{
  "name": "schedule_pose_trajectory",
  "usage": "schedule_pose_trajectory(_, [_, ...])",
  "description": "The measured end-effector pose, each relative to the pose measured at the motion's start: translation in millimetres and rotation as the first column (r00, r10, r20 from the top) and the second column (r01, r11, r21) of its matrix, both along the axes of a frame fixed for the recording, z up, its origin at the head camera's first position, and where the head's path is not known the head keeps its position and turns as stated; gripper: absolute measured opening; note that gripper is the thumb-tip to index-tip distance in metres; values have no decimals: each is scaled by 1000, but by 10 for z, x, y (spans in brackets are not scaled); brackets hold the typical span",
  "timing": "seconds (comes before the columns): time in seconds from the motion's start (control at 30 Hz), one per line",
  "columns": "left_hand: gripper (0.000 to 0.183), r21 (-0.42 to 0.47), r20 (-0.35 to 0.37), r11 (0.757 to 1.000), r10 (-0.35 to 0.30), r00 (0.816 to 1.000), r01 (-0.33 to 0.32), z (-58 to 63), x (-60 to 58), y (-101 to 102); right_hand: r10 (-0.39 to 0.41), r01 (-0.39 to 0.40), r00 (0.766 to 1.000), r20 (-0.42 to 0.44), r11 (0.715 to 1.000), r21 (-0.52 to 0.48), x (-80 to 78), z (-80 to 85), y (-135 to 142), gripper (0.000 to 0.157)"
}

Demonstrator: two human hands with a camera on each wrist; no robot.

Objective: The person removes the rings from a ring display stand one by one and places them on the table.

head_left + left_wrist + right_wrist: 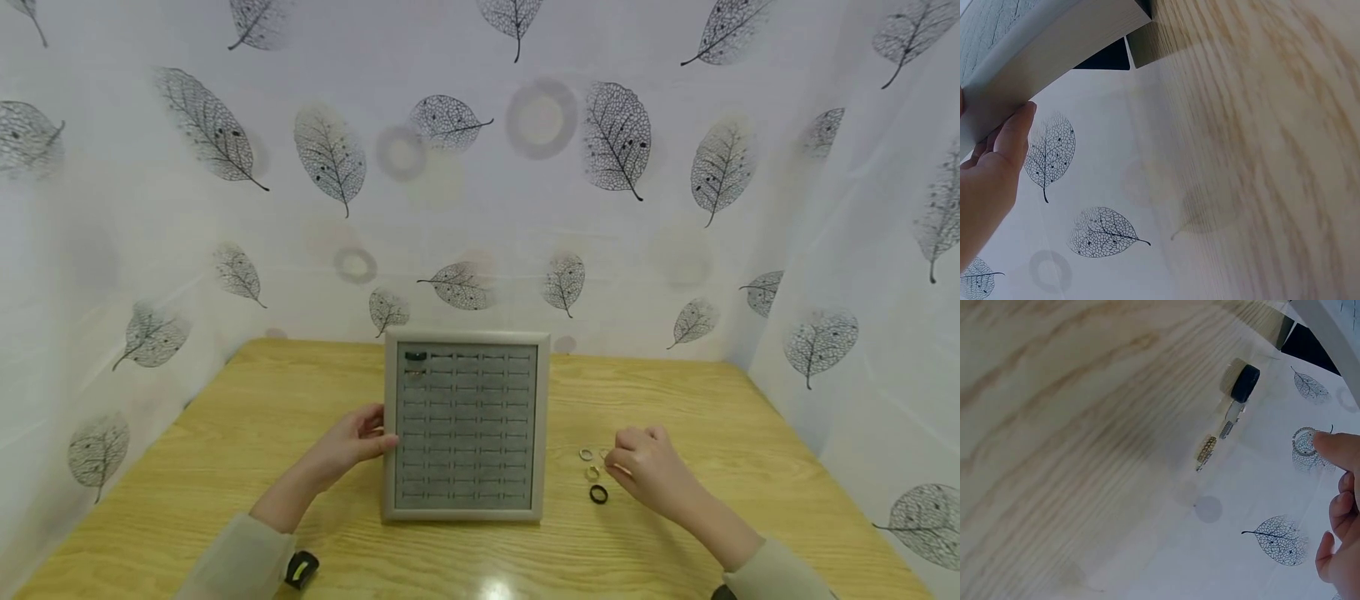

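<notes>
A ring display board (465, 514) with a pale frame and grey slotted padding stands upright on the table. My left hand (352, 446) grips its left side, with the thumb at the front and fingers behind; the left wrist view shows the fingers (1013, 140) against the frame's side. A dark green ring (416, 357) sits in the top left slot, and a thin ring (415, 372) is just below. To the board's right, my right hand (651, 468) pinches a slim silvery ring (1295, 442) between thumb and fingers. Beside it lie a black ring (597, 494), a gold ring (592, 472) and a silver ring (586, 454).
The wood-grain table (300, 383) is enclosed at the back and sides by a white leaf-print curtain (465, 200). A small black object (302, 570) lies by the left sleeve at the near edge.
</notes>
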State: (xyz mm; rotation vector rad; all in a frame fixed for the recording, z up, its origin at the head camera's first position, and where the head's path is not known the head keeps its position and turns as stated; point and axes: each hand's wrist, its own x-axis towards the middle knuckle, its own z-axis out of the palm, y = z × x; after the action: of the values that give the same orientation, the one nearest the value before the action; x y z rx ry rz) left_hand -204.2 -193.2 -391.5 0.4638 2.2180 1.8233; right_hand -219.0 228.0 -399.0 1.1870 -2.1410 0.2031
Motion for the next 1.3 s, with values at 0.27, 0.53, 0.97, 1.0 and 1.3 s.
schedule_pose_trajectory(0.27, [64,-3,-6,1000,-8,1000,8,-5,6,-2,-132,117,962,239,990,76,30,-73,70,21])
schedule_pose_trajectory(0.53, [63,7,-17,1000,-15,1000,15,8,10,0,-253,194,849,464,966,172,33,-101,118,14])
schedule_pose_trajectory(0.97, [63,8,-14,1000,-14,1000,14,-14,1,-6,-266,182,795,545,962,204,35,-127,141,14])
schedule_pose_trajectory(1.0, [63,8,-15,1000,-13,1000,14,-12,1,-5,-265,180,791,551,962,204,35,-130,143,14])
schedule_pose_trajectory(1.3, [63,-2,-20,1000,-13,1000,13,-1,-4,-6,-241,143,786,569,967,211,29,-153,167,12])
